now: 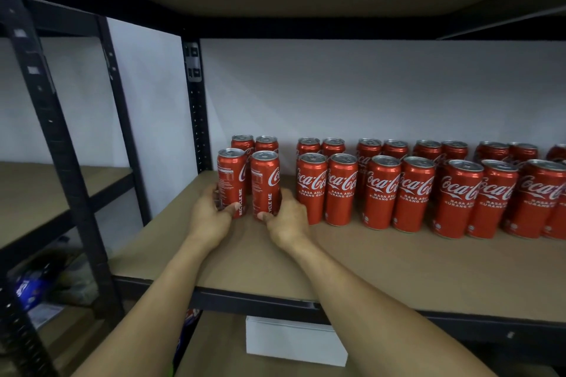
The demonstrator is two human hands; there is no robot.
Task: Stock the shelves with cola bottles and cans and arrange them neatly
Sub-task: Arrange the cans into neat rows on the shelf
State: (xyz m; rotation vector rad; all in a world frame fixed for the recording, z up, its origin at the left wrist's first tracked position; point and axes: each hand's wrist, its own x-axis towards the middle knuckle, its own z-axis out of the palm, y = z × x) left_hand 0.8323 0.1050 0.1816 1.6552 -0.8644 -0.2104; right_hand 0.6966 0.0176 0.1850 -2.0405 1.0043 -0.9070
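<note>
We reach both arms onto the brown shelf [367, 269] and hold two red cola cans that stand upright at its left end. Our left hand [211, 214] curls round the lower part of the left can [232, 180], with the thumb on its front. Our right hand [286, 217] curls round the lower part of the right can [265, 184] in the same way. These two cans stand just beside each other, and each one shows the side of its label with the words "RECYCLE ME". Directly behind them stand two back cans [243, 142]. To the right, after a small gap, a long row of cans [382, 193] stands in pairs, two deep, with the logo turned to the front. Under the shelf we see a white box [294, 343].
</note>
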